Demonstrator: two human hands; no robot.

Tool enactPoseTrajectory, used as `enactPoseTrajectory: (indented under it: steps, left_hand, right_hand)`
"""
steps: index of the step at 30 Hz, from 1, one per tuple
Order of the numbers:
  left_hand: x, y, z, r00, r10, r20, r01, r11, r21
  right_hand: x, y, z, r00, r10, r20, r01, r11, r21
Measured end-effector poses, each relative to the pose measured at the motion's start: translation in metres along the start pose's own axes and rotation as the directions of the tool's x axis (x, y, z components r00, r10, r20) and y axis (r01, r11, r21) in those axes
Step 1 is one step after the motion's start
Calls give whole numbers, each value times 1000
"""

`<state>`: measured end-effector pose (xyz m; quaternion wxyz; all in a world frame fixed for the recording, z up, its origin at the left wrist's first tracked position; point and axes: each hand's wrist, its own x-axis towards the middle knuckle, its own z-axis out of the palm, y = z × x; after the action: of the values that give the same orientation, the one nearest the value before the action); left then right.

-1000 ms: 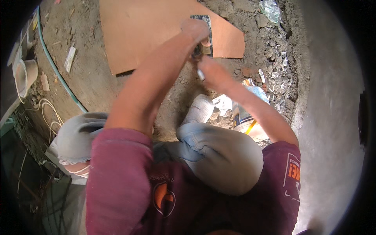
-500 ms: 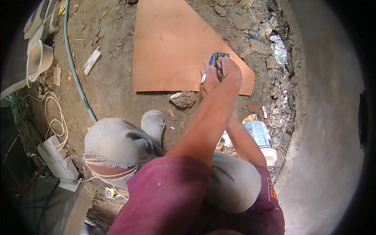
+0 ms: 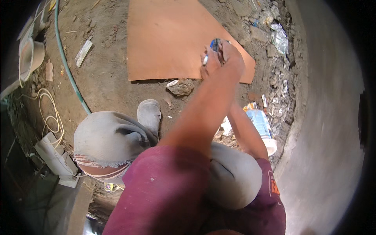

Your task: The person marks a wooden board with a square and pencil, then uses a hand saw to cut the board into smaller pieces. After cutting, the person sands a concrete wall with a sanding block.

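My arms cross over a flat orange-brown sheet (image 3: 168, 43) on the dirt floor. My left hand (image 3: 234, 55), reaching across from the left, is closed with its fingertips on a small dark rectangular packet (image 3: 216, 46). Below and left of it, my right hand (image 3: 211, 65) comes from under the left forearm. Its curled fingers hold a slim white-and-blue pen-like thing (image 3: 205, 60) and sit against the packet. My left wrist and hand hide part of the right hand and most of the packet.
A stone (image 3: 180, 88) lies by the sheet's near edge. To the right are a blue-and-white tub (image 3: 259, 123), crumpled foil (image 3: 279, 39) and a rubble strip along smooth grey floor. On the left are a green hose (image 3: 67, 62), a pale bucket (image 3: 33, 58) and a coiled cable (image 3: 58, 121).
The whole view has shifted, so the sheet and floor things sit higher and slightly left. My left hand has turned over the dark packet and covers more of it.
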<state>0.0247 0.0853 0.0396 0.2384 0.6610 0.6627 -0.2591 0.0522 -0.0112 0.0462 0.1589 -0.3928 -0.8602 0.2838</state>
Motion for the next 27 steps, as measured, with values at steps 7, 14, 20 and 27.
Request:
enactPoseTrajectory:
  steps: [7,14,20,27]
  left_hand:
    - [12,-14,20,962,116,-246,-133,990,-52]
    - [7,-16,3,948,278,-152,-277,960,30]
    - [7,-31,18,911,339,-234,-338,940,47]
    - [-15,-35,3,949,276,-152,-295,947,-123]
  right_hand:
    - [-53,32,64,946,313,89,-325,892,315]
    - [-95,-5,14,918,394,31,-396,917,47]
    - [-105,-31,-27,783,522,338,-558,830,11]
    - [-107,17,-24,714,696,-75,-696,717,24]
